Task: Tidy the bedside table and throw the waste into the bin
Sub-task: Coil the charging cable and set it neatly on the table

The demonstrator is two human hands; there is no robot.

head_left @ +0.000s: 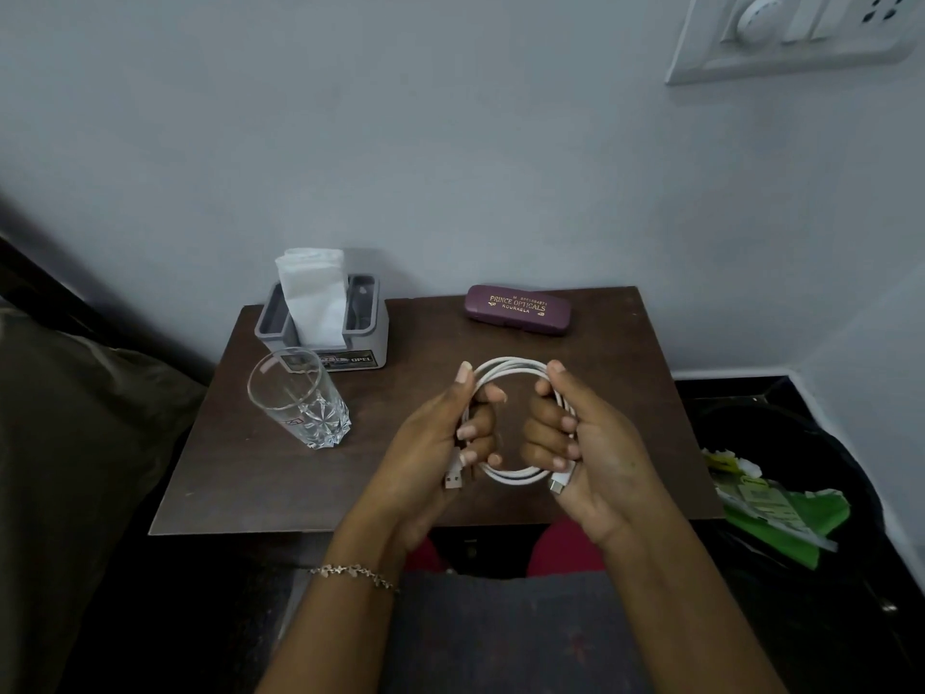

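A white charging cable (508,367) is coiled into a loop and held above the dark wooden bedside table (240,458). My left hand (440,443) grips the loop's left side, with a USB plug hanging below its fingers. My right hand (585,443) grips the right side, with the other plug sticking out near its little finger. A black bin (801,443) stands to the right of the table, with green and white waste (771,508) in it.
On the table stand an empty cut glass (300,398) at the left, a grey tissue holder (325,318) with white tissue at the back left, and a purple spectacle case (518,310) at the back. A bed edges the left side. A switchboard hangs on the wall.
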